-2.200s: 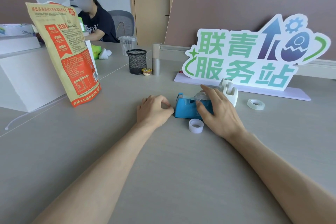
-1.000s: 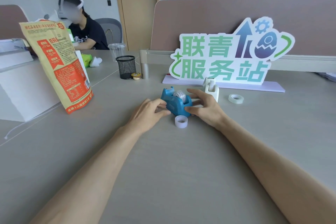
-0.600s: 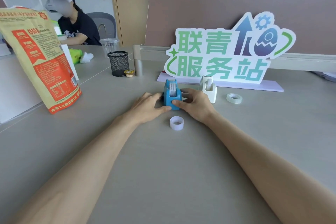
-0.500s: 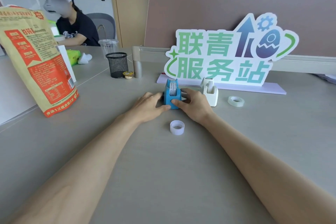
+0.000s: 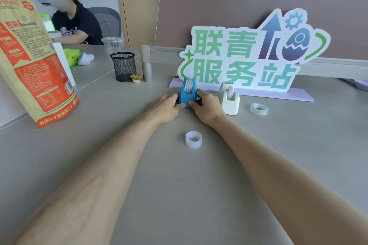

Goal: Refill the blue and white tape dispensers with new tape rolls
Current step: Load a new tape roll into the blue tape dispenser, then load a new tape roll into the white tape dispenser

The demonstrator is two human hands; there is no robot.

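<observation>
The blue tape dispenser (image 5: pixel 187 93) stands on the grey table with its narrow end toward me and a tape roll seated in it. My left hand (image 5: pixel 165 108) grips its left side and my right hand (image 5: pixel 207 107) grips its right side, thumbs at the near end. The white tape dispenser (image 5: pixel 230 98) stands just right of my right hand. A clear tape roll (image 5: pixel 258 108) lies flat farther right. An empty white tape core (image 5: pixel 193 139) lies between my forearms, nearer to me.
A large cut-out sign (image 5: pixel 249 55) on a lilac base stands right behind the dispensers. A black mesh pen cup (image 5: pixel 123 66), a small yellow-lidded cup (image 5: pixel 136 77) and a grey post (image 5: pixel 146 65) are back left. An orange bag (image 5: pixel 33 61) stands left. A person sits far left.
The blue dispenser was turned from side-on to end-on and slid away from me toward the sign, both hands staying on it. The white core now lies farther behind my hands.
</observation>
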